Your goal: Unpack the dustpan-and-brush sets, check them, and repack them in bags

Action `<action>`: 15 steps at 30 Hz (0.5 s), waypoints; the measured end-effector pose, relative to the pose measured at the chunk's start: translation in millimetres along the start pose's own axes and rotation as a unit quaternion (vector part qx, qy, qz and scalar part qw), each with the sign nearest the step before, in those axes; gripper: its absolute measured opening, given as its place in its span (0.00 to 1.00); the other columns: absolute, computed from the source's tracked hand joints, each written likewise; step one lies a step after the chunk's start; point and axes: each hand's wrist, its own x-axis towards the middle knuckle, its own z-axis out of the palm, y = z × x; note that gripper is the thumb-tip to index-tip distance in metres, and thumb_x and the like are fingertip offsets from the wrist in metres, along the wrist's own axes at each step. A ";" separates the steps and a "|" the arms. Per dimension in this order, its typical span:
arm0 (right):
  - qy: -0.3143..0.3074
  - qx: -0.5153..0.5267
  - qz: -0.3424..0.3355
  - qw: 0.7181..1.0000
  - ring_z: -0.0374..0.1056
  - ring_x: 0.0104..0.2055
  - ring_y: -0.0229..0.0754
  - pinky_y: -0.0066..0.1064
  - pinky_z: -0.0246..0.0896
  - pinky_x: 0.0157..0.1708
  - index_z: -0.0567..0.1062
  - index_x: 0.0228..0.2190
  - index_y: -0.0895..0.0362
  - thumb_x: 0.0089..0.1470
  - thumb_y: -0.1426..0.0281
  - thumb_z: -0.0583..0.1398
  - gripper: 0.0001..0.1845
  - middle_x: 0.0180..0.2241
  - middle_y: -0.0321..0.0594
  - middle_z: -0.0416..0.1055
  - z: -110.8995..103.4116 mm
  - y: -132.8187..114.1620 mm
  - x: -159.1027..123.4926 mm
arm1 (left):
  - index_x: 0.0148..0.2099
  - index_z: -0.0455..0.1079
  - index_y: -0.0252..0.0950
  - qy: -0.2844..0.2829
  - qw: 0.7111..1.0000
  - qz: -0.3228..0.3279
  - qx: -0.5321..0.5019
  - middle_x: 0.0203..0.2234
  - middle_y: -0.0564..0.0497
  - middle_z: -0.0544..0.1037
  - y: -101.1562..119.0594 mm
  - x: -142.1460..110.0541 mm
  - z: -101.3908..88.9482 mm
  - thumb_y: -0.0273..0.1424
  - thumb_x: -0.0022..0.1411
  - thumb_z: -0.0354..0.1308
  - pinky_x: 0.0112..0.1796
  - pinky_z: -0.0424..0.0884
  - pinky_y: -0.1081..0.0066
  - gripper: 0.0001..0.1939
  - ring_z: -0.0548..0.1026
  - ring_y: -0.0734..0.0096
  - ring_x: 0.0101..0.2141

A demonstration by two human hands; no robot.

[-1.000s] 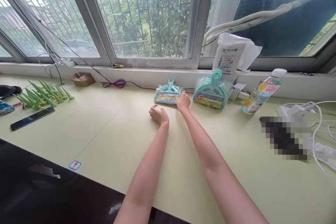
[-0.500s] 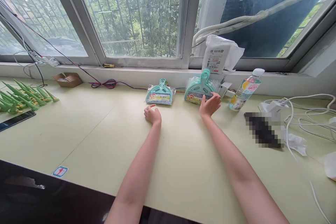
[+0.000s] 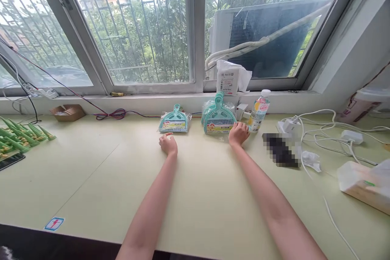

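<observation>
Two teal mini dustpan sets in clear wrap lie at the back of the pale green table (image 3: pixel 91 178). The smaller pack (image 3: pixel 174 121) lies flat on the left; the larger stack (image 3: pixel 218 117) is on the right. My right hand (image 3: pixel 238 133) rests at the right front corner of the larger stack, fingers curled onto its wrapper. My left hand (image 3: pixel 167 144) lies on the table just in front of the smaller pack, loosely curled, holding nothing I can see.
A plastic drink bottle (image 3: pixel 258 110) stands right of the stack, a white pouch (image 3: pixel 228 80) on the sill behind. White chargers and cables (image 3: pixel 319 130) and a tissue pack (image 3: pixel 362 185) fill the right. Green pointed pieces (image 3: pixel 21 136) and a small cardboard box (image 3: pixel 67 111) sit left.
My right hand has left the smaller pack, crossed to the larger stack and closed its open fingers onto the stack's front corner. The view has swung rightward. My left hand barely moved.
</observation>
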 end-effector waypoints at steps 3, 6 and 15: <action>-0.070 0.060 -0.015 0.996 0.66 0.37 0.49 0.35 0.55 0.35 0.69 0.40 0.57 0.62 0.62 0.44 0.18 0.34 0.47 0.72 -26.2 4.7 -2.0 | 0.45 0.69 0.39 -0.103 0.983 0.076 -0.129 0.51 0.44 0.71 9.2 -10.0 3.7 0.31 0.60 0.51 0.52 0.63 0.63 0.11 0.69 0.62 0.52; -0.157 0.131 -0.046 0.978 0.63 0.28 0.44 0.31 0.53 0.30 0.68 0.36 0.54 0.62 0.57 0.46 0.17 0.25 0.38 0.69 -55.2 8.2 -9.2 | 0.49 0.70 0.39 -0.417 0.871 0.098 -0.239 0.48 0.44 0.75 20.1 -32.2 3.3 0.43 0.60 0.53 0.49 0.67 0.63 0.19 0.74 0.64 0.47; -0.080 0.153 -0.113 0.979 0.67 0.44 0.47 0.35 0.60 0.43 0.70 0.37 0.53 0.57 0.49 0.52 0.21 0.41 0.44 0.72 -133.2 13.9 -46.1 | 0.46 0.73 0.35 -0.618 0.749 -0.056 -0.234 0.42 0.44 0.79 32.9 -81.6 -5.2 0.36 0.54 0.64 0.40 0.75 0.66 0.18 0.78 0.61 0.40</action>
